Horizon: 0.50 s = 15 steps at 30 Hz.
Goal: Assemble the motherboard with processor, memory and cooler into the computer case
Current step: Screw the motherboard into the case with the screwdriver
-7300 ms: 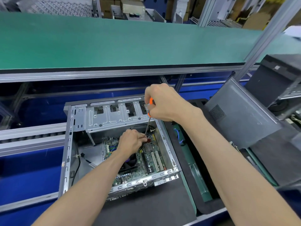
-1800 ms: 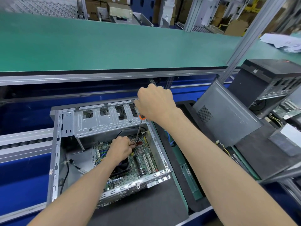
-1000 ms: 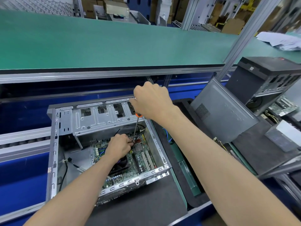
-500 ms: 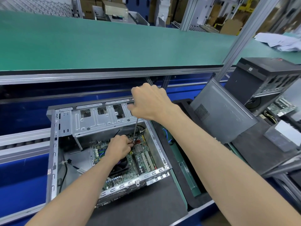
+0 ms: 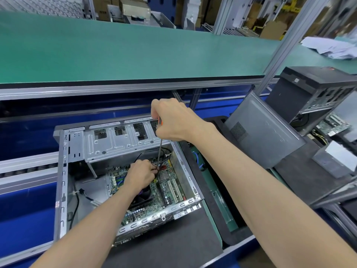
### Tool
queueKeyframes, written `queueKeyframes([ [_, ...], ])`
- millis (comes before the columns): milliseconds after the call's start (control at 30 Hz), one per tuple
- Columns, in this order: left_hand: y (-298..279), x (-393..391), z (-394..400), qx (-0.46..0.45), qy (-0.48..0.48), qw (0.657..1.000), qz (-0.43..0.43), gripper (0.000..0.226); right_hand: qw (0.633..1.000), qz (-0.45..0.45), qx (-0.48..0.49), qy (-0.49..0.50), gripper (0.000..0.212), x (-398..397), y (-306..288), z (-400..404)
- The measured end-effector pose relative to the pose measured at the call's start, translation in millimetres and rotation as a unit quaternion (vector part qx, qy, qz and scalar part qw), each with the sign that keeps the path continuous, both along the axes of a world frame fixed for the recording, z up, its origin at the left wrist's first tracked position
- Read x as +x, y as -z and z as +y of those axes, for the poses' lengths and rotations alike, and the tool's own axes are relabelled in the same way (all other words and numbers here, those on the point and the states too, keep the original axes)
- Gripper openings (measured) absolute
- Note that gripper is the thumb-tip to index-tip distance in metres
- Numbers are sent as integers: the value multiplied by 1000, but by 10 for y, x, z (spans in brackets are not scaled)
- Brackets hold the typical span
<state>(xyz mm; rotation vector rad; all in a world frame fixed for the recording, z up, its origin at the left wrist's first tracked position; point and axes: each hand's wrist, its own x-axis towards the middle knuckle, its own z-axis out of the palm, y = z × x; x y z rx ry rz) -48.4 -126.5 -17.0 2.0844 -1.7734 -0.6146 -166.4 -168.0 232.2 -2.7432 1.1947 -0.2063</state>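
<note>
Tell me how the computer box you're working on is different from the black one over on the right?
The open case lies flat on its side, so its motherboard shows; the black case stands upright. The open case is bare silver metal; the black case is dark. Both hands work at the open case: the right hand grips a screwdriver and the left hand is down by its tip. Nobody touches the black case. Both are desktop computer cases.
</note>
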Motion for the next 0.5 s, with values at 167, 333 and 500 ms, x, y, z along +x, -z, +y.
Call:
queueKeyframes([
  [167, -8, 5, 15, -3, 1, 1000, -4, 19, 1000, 1, -1, 11, 19, 40, 5, 15],
  [333, -31, 13, 29, -7, 10, 1000, -18, 21, 998, -4, -58, 7, 9, 163, 53, 84],
  [500, -8, 15, 13, -1, 14, 999, -31, 21, 999, 16, 20, -41, 30, 85, -6, 18],
])
